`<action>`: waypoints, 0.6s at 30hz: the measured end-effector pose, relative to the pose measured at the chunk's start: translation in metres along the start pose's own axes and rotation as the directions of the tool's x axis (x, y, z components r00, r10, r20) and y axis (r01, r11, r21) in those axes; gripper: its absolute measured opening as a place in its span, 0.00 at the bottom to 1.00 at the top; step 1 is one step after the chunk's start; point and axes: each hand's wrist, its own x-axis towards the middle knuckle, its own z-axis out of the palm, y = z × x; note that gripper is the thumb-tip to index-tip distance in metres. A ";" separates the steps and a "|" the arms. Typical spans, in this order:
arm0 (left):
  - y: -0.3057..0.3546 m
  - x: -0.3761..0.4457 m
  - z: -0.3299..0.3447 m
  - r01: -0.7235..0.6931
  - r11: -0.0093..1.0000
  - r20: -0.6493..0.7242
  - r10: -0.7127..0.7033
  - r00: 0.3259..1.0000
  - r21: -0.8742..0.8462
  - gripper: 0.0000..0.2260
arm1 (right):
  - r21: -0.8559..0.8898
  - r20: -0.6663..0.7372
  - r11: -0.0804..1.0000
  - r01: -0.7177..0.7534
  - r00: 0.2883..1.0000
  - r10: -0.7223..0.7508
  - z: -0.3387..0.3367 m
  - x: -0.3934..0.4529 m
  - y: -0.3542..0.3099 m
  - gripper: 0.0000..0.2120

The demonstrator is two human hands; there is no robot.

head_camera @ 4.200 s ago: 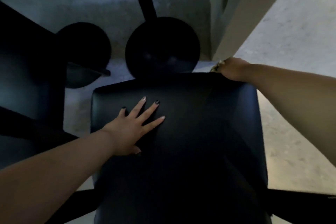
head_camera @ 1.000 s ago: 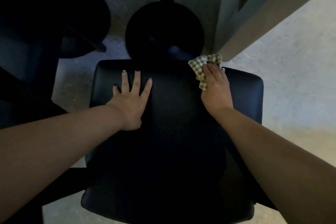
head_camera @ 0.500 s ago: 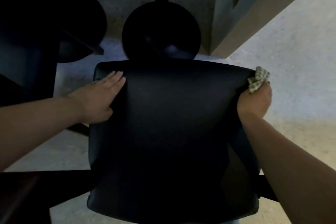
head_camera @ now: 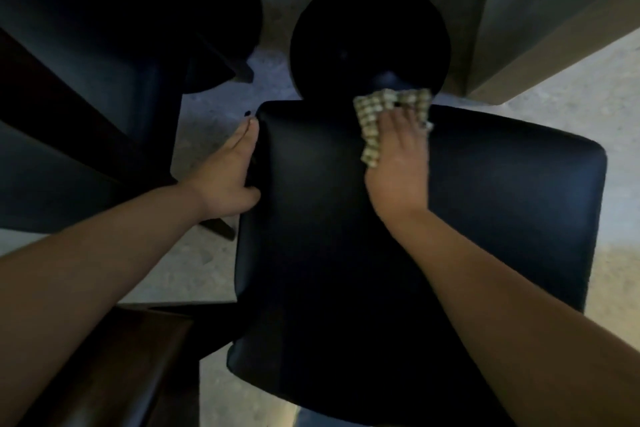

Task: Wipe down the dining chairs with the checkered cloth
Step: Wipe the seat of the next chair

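Grey speckled concrete floor (head_camera: 214, 274), dim light; landmark is the black padded chair seat (head_camera: 450, 236) at centre.

Left of the seat: a second dark chair (head_camera: 86, 62), apart from it, with a round black base (head_camera: 214, 3) behind it. Below-left of the seat: a brown wooden surface (head_camera: 114, 367), partly cut off by the frame.

At the seat's left edge: left hand (head_camera: 228, 173), fingers straight and close together, laid along the side of the cushion; thumb on the seat's edge. It holds nothing.

Beyond the seat's far edge: a round black pedestal base (head_camera: 370, 42) with a dark post rising from it.

On the seat's far edge, near its middle: checkered cloth (head_camera: 372, 118), green and cream, bunched. Right hand (head_camera: 398, 166) lies flat on top of it, fingers (head_camera: 391, 121) extended forward and pressing the cloth onto the cushion; fingertips blurred.

Right of the seat, farther back: a grey-beige wall corner (head_camera: 540, 28) standing on the floor.
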 end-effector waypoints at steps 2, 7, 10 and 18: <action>-0.001 0.004 0.000 0.047 0.992 -0.010 -0.049 0.999 -0.115 0.49 | -0.001 0.155 0.979 0.203 0.967 -0.200 0.011 0.014 -0.028 0.26; 0.000 0.006 0.001 0.145 0.906 0.024 -0.148 0.989 -0.399 0.36 | 0.035 0.431 0.835 0.549 0.746 -0.508 0.041 0.043 -0.077 0.31; -0.005 0.001 0.002 0.292 0.754 0.132 -0.267 0.955 -0.588 0.29 | 0.000 0.402 0.843 0.538 0.772 -0.493 0.048 0.049 -0.091 0.31; -0.013 -0.025 0.025 0.453 0.604 0.319 -0.322 0.891 -0.656 0.27 | 0.130 0.432 0.796 0.591 0.689 -0.582 0.056 -0.060 -0.085 0.23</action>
